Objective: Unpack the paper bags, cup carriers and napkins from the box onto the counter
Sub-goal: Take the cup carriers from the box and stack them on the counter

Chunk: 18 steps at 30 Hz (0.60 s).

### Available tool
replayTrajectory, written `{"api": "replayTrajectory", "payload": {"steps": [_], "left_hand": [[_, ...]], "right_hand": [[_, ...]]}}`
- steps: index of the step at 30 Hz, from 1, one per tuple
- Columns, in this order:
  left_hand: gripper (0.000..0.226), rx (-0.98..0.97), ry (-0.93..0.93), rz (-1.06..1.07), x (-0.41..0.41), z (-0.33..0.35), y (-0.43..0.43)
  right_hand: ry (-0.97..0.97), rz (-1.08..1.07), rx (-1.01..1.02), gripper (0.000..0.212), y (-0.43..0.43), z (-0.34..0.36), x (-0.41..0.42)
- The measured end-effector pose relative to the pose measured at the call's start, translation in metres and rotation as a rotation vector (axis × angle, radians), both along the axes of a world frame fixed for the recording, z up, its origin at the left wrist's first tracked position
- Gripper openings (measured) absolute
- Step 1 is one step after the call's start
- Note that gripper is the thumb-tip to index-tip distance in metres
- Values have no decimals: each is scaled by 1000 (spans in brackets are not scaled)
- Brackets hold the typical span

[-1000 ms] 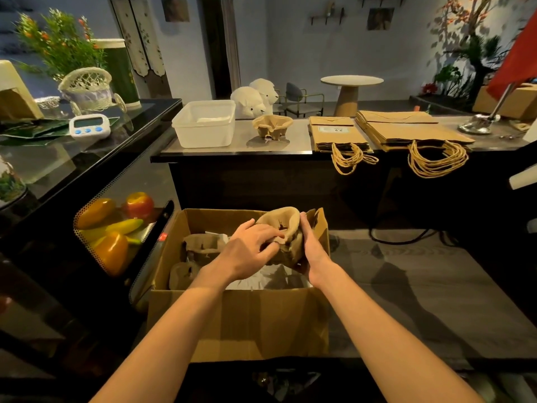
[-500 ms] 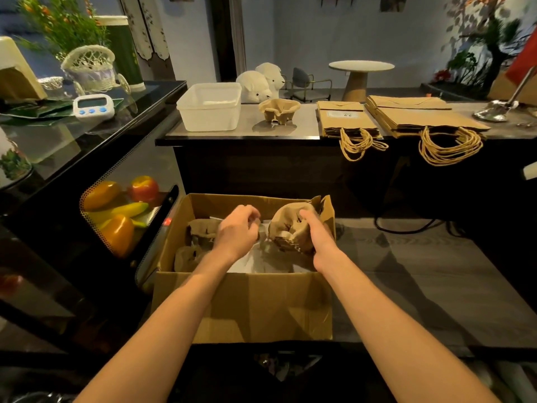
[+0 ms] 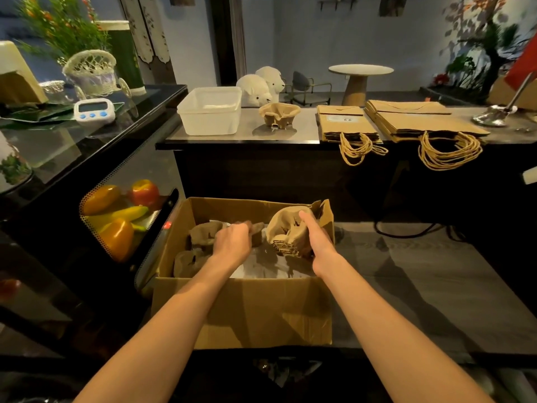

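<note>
Left hand (image 3: 232, 241) down inside the box (image 3: 244, 312), fingers blurred over a loose cup carrier (image 3: 205, 232) on the box's left side; grip cannot be told. Right hand (image 3: 318, 238) clasps a nested carrier stack (image 3: 286, 232), tilted near the right wall. Counter (image 3: 290, 136) lies ahead and above, past the far wall; the right hand is nearer it.

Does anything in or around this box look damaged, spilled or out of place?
The box has a torn, bent flap at its far right corner. Loose cup carriers lie jumbled inside it. The paper bags' handles dangle over the counter edge. Nothing looks spilled.
</note>
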<state>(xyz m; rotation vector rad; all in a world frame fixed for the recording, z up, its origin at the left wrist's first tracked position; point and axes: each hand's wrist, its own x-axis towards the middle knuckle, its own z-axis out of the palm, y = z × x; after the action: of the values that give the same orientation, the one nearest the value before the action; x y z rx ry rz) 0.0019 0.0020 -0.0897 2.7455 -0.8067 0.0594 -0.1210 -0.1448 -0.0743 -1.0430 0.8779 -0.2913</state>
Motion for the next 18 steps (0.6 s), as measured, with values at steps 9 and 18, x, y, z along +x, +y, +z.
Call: {"api": "replayTrajectory", "payload": {"steps": [9,18], "left_hand": [[14,-791,-21,27,-9,14,8],[18,-917,154,-296,-29,29,1]], "right_hand": [[3,3,-27,79,1,-4,-2],[48,34,-67,86,6,-4,1]]}}
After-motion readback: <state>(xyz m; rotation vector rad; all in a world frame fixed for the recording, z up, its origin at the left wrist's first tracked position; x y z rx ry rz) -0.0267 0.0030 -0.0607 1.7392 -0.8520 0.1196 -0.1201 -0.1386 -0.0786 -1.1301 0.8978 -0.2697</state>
